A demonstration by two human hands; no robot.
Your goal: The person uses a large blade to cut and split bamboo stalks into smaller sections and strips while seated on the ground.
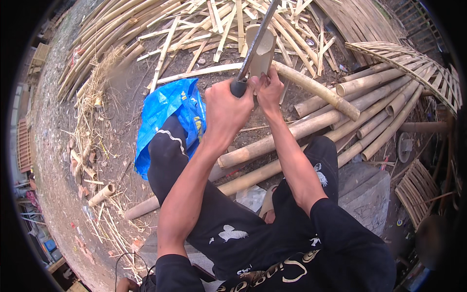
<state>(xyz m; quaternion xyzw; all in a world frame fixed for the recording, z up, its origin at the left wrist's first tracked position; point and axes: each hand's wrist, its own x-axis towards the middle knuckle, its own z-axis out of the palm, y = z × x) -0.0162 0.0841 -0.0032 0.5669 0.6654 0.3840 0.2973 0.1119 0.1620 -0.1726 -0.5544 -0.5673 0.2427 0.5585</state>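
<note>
My left hand (224, 109) is closed around the dark handle of a long-bladed knife (258, 40). The blade slants up and to the right, crossing the left side of a split bamboo piece (265, 54) in this view. Whether its edge touches the bamboo I cannot tell. My right hand (269, 91) pinches the lower end of that piece, close beside the left hand. The bamboo stands roughly upright, its pale hollow side showing.
Split bamboo strips (221, 36) lie scattered ahead. Bamboo poles (287, 141) run beneath my arms toward a curved slatted bamboo frame (413, 56) at right. A blue plastic sheet (168, 104) lies by my left knee. Shavings (104, 224) and a short bamboo length (101, 194) are at left.
</note>
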